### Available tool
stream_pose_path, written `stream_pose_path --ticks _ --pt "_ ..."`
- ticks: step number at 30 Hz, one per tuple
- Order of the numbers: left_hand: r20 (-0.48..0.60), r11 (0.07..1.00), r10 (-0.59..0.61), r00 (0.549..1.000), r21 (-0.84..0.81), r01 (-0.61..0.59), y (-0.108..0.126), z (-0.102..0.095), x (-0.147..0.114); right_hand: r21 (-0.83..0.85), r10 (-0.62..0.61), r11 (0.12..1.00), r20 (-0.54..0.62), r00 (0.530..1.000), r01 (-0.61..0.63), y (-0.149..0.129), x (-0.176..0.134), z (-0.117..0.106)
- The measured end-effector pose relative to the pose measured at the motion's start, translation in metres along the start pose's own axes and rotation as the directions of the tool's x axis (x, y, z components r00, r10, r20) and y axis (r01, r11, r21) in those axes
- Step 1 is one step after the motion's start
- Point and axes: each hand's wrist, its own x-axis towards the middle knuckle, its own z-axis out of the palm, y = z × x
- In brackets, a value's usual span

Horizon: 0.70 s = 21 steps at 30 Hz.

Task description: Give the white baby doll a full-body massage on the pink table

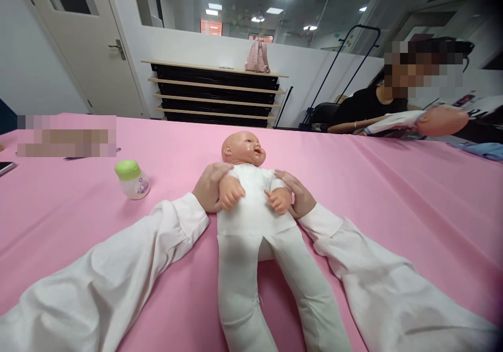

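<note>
A baby doll (251,216) with a soft white body lies on its back on the pink cloth (176,289), its head away from me and turned to the right. Around its shoulder and upper arm on the left side, my left hand (212,184) is closed, fingertips over the shoulder. My right hand (299,192) holds the opposite shoulder and arm, fingers lying along the top. The doll's plastic hands rest on its belly. Parts of my thumbs and palms are hidden by its arms. Left of my left hand stands a lotion bottle (132,182) with a green cap.
A blurred patch (66,137) covers something at the far left, near a phone's edge (7,168). At the right, a person (369,106) in black holds another doll (442,120). Behind the table are stacked shelves (218,92) with a pink backpack (258,56).
</note>
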Motion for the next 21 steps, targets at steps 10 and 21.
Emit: stream_pose_path --ticks 10,21 --pt "-0.009 0.919 -0.393 0.919 0.010 0.393 -0.004 0.009 -0.001 -0.004 0.609 0.793 -0.030 0.792 -0.610 0.004 0.003 0.006" --pt "0.109 0.361 -0.930 0.351 0.448 0.818 -0.016 0.002 0.008 0.142 0.881 0.470 -0.008 0.473 -0.871 0.029 0.000 0.008"
